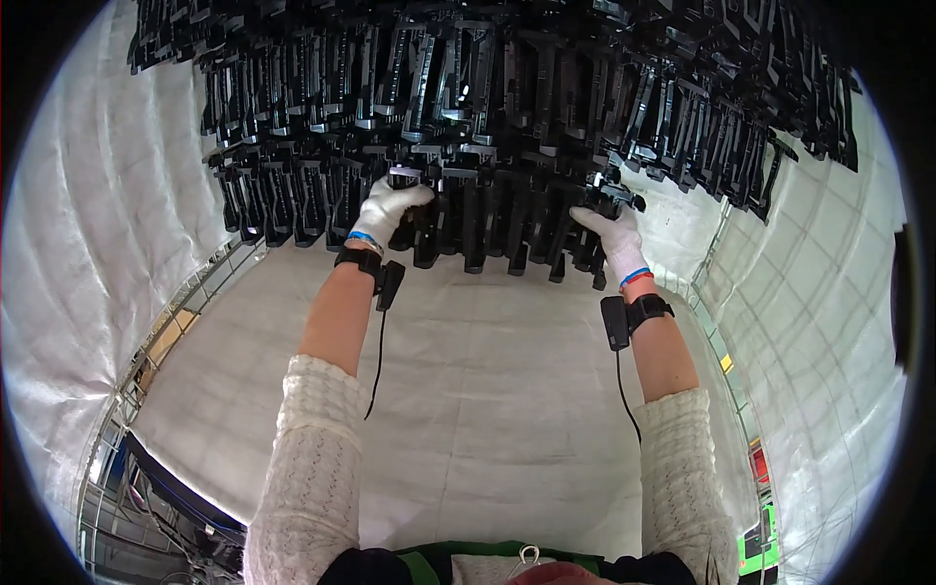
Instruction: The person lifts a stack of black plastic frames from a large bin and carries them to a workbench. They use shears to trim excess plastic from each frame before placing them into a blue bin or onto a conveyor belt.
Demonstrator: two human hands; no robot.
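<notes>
Long, narrow black plastic parts (474,229) stand packed side by side in a row at the front of a large stack. My left hand (390,207), in a white glove, is closed at the left part of this row. Its thumb lies over the parts, and the other fingers are mostly hidden. At the row's right end, my gloved right hand (616,236) grips from the side, thumb pointing left across the parts. Several parts are between the two hands. How firmly each hand holds them is partly hidden.
More black parts (419,83) are stacked in rows behind and above. White fabric (468,390) lines the floor and sides of a wire-mesh cage (122,405). Black devices with cables are strapped to both wrists, the left one (388,285) hanging a loose cord. Cables and equipment (185,526) are at lower left.
</notes>
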